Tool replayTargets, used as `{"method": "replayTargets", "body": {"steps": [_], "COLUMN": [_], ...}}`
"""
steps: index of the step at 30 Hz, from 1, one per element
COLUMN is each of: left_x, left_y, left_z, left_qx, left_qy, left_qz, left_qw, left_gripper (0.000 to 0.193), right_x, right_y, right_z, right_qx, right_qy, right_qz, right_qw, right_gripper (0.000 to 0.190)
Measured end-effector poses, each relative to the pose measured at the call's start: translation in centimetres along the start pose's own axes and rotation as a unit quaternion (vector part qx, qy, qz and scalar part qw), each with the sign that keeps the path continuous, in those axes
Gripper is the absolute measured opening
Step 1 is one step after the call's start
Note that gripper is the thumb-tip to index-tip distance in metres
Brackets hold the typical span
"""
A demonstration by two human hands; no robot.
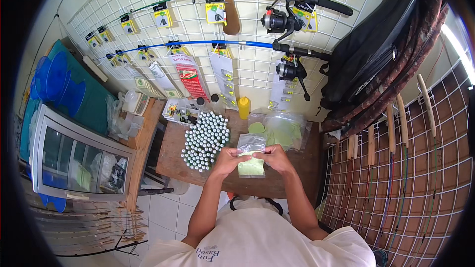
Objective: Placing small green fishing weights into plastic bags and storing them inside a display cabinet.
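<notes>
Between both hands is a small clear plastic bag (251,141) with pale green powder (251,168) filling its lower part. My left hand (227,161) pinches the bag's left edge near the top of the powder. On the opposite edge, my right hand (276,158) grips it with thumb and fingers. The bag hangs over the near part of a brown wooden table (174,141). Just beyond it lies a larger clear bag of the same green powder (284,131), with a light green piece (256,128) at its left.
Many white-capped tubes or bottles (206,141) stand left of my hands. Behind them are a white tray of small packets (180,111) and a yellow squeeze bottle (243,108). Fishing rods (237,42) hang on a white wire grid. A glass cabinet (83,155) stands left.
</notes>
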State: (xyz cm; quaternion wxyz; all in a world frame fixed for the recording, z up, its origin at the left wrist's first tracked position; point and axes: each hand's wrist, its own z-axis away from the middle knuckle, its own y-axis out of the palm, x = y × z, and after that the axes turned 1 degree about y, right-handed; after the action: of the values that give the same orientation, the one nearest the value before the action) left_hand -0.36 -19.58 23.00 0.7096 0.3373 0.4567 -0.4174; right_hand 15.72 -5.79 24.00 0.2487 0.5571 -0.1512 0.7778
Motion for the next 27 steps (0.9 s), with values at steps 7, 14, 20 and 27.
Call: {"method": "replayTargets", "body": {"steps": [7,14,20,27], "left_x": [-1.0,-0.7,-1.9,-0.8], "left_y": [-1.1,-2.5,-3.3,-5.2], "left_z": [1.0,1.7,3.8,5.4], "left_qx": [-0.047,-0.055,-0.005,-0.031], "left_qy": [0.042,0.039,0.023,0.027], "left_qz": [0.039,0.064,0.070,0.056], "left_qw": [0.997,0.996,0.997,0.998], "left_gripper": [0.022,0.025,0.036,0.034], "right_x": [0.5,0.5,0.1,2.1], "right_y": [1.1,2.8,3.3,5.5], "right_z": [0.5,-0.1,-0.9,-0.7], "right_qx": [0.056,0.030,0.046,0.121], "right_qy": [0.037,0.030,0.049,0.063], "right_qz": [-0.032,-0.034,0.014,-0.040], "right_qw": [0.997,0.999,0.998,0.990], "right_gripper": [0.030,0.024,0.025,0.032]}}
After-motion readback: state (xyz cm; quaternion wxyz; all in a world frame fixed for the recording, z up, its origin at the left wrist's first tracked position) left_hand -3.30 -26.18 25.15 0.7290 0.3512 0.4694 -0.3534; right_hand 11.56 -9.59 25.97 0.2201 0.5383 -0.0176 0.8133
